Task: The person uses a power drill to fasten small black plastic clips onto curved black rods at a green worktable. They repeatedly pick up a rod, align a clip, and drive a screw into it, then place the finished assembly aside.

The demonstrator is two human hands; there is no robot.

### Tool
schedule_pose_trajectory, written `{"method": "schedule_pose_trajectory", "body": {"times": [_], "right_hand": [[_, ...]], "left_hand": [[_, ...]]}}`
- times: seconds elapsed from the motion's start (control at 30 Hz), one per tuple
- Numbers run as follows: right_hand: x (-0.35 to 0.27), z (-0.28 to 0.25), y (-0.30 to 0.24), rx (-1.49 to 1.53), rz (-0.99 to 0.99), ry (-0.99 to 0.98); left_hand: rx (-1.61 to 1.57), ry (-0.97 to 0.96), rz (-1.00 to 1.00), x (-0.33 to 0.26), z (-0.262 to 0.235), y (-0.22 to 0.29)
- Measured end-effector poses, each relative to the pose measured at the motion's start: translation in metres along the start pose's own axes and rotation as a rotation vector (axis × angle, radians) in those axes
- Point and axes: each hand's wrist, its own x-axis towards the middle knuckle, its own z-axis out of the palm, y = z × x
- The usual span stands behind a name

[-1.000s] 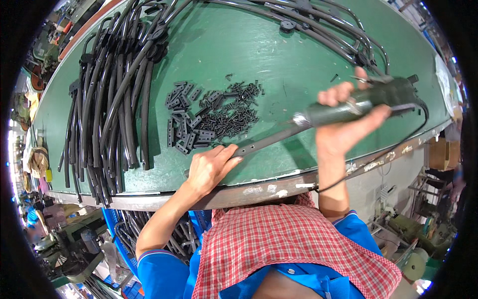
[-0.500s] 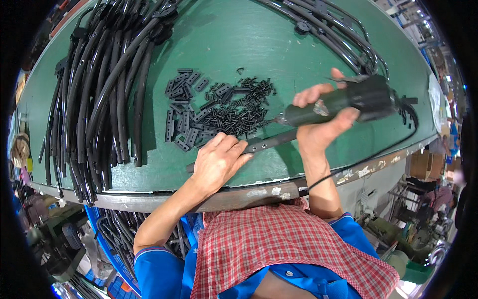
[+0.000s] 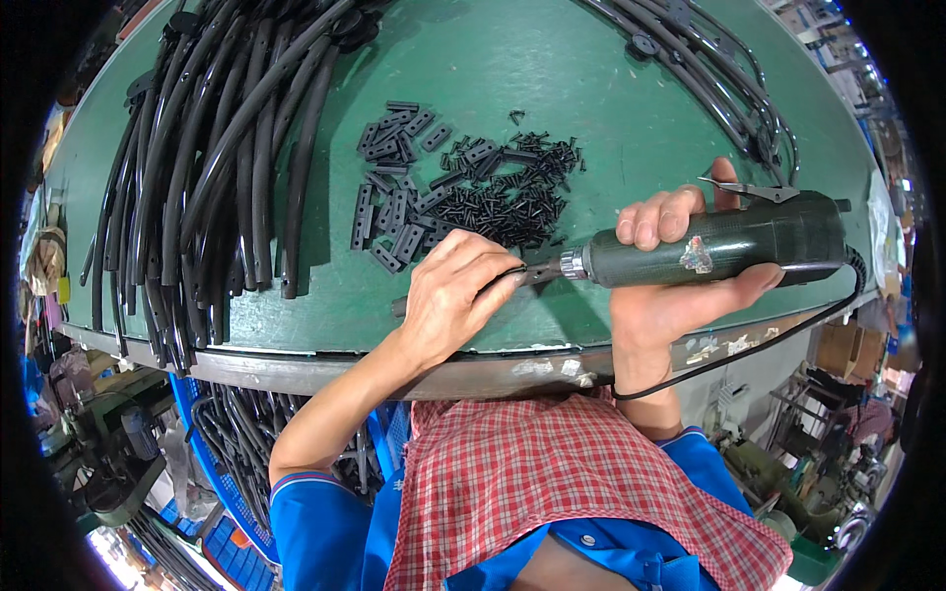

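At the far left of the green worktable [image 3: 631,89], a thick bundle of black rubber hoses [image 3: 212,187] lies fanned across the surface, their lower ends reaching the table's metal front edge and some hanging past it. Just to the right of the bundle, near the middle of the table, sits a loose heap of small black parts: flat slotted clips [image 3: 394,197] on its left side and a scatter of short black screws [image 3: 507,187] on its right, the two sorts touching and mixed where they meet. Below that heap the left hand [image 3: 455,295] rests on the table, its fingers curled together and pinched at the tip of a tool bit, where they seem to hold something small and dark against it; what that piece is cannot be told. A dark strip lies on the table under this hand, mostly hidden. The bit belongs to a dark green electric screwdriver [image 3: 724,246], held level just above the near edge of the table and pointing left. The right hand [image 3: 675,286] is wrapped tightly round its barrel, fingers over the top and thumb beneath. A black cord [image 3: 759,345] runs from the tool's rear end down past the table edge. Further black hoses [image 3: 719,69] curve along the table's far right rim.
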Motion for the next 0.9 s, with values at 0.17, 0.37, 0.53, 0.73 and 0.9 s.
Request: {"method": "schedule_pose_trajectory", "body": {"times": [0.17, 0.37, 0.53, 0.73, 0.9], "right_hand": [[0.000, 0.002, -0.002, -0.007, -0.004, -0.009], [0.000, 0.004, -0.003, 0.010, 0.031, 0.025], [0.002, 0.001, 0.001, 0.042, 0.053, 0.005], [0.008, -0.009, -0.002, 0.097, 0.155, 0.195], [0.008, -0.035, -0.015, 0.149, 0.214, 0.342]], "left_hand": [[-0.050, 0.009, -0.017, -0.001, -0.001, -0.001], [-0.068, -0.013, -0.029, 0.000, -0.003, 0.003], [0.001, -0.008, 0.051, -0.001, -0.001, 0.000], [0.038, -0.057, 0.092, 0.002, -0.004, 0.005], [-0.046, -0.079, 0.058, 0.005, -0.015, 0.011]]}}
